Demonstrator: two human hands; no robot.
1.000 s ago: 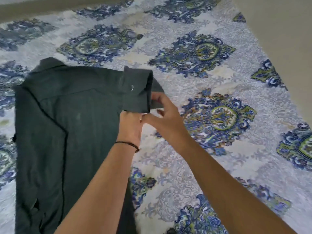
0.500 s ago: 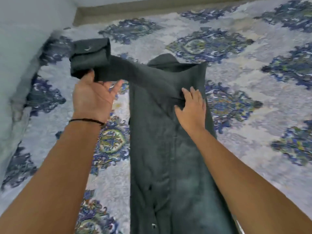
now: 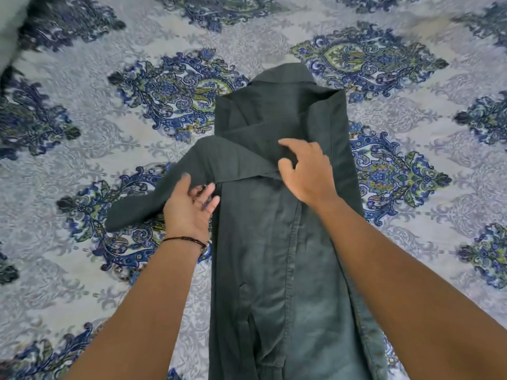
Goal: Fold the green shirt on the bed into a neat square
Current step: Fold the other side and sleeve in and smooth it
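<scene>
The dark green shirt (image 3: 277, 264) lies lengthwise on the bed, collar at the far end, both sides folded inward into a long narrow strip. One sleeve (image 3: 153, 198) runs from the chest out to the lower left over the bedspread. My left hand (image 3: 192, 209) grips this sleeve at the shirt's left edge, thumb on top and fingers curled beneath. My right hand (image 3: 307, 171) rests on the chest where the sleeve crosses, thumb and forefinger pinching the fabric fold. The shirt's hem is out of view at the bottom.
The bedspread (image 3: 411, 187) is pale grey with large blue and green medallions and stretches around the shirt on all sides. A pale wall or headboard edge (image 3: 8, 26) shows at the top left corner.
My left hand has brought the sleeve down from the raised far-left position to the shirt's left edge. My right hand shifted from pressing flat to pinching the fold on the chest.
</scene>
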